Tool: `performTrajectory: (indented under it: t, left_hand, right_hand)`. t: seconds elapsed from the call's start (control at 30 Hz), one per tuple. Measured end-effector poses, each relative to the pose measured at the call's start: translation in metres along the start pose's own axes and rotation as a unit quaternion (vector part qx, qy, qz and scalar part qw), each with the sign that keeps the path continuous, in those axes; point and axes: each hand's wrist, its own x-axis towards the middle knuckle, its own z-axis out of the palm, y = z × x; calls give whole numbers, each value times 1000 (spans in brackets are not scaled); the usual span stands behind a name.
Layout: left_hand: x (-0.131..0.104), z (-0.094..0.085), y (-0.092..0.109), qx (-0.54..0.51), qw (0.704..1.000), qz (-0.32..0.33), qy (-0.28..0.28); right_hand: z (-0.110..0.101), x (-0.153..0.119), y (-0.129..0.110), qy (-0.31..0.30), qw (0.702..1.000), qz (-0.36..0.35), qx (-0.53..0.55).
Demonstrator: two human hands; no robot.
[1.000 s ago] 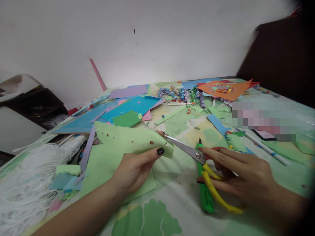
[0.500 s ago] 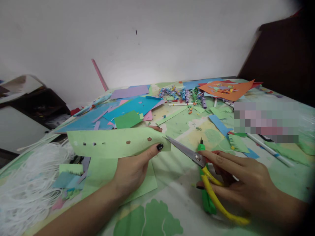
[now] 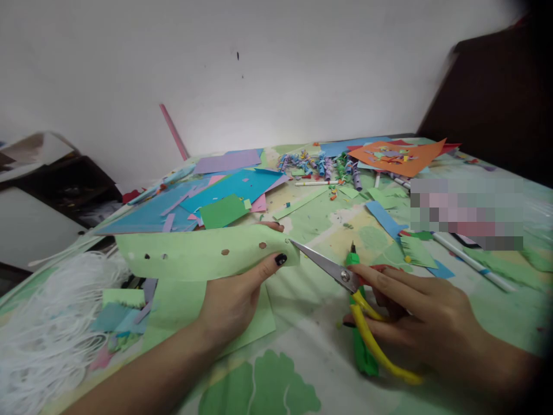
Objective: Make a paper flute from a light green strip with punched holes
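A light green paper strip (image 3: 185, 256) with several small holes is pinched at its right end by my left hand (image 3: 235, 294), thumb in front and fingers behind. My right hand (image 3: 425, 314) grips the yellow-handled scissors (image 3: 330, 269). Their pointed tip is at a small mark or cut near the strip's right end, and the blades look nearly closed. Under the scissors a green cutter (image 3: 360, 340) lies on the table, its dark tip pointing away from me. Below the strip lies a light green sheet (image 3: 184, 300).
White cord (image 3: 52, 328) is heaped at the left beside paper scraps. Blue, purple and green papers (image 3: 224, 210) lie behind the strip. Curled paper pieces (image 3: 322, 166) and an orange sheet (image 3: 400, 164) are farther back. Markers (image 3: 473, 262) lie at the right.
The yellow handles have drawn closer together and the lower one has moved left. The scissor tip has shifted very slightly left. My left hand still holds the strip in nearly the same place.
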Motion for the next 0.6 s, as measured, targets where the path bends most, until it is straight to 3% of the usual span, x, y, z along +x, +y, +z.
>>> performTrajectory:
  t: [0.17, 0.3, 0.47, 0.6]
  left_hand:
    - [1, -1, -2, -56, 998, -25, -20]
    - [4, -4, 0, -137, 986, -94, -27]
    - [10, -5, 2, -204, 960, -191, -29]
    - [9, -2, 2, -185, 959, -213, -25]
  right_hand:
    - [-4, 4, 7, 3, 999, 26, 43]
    - [-9, 8, 19, -61, 989, 45, 125]
    - [-13, 11, 29, -114, 985, 5, 128]
    - [-12, 9, 32, -122, 986, -25, 112]
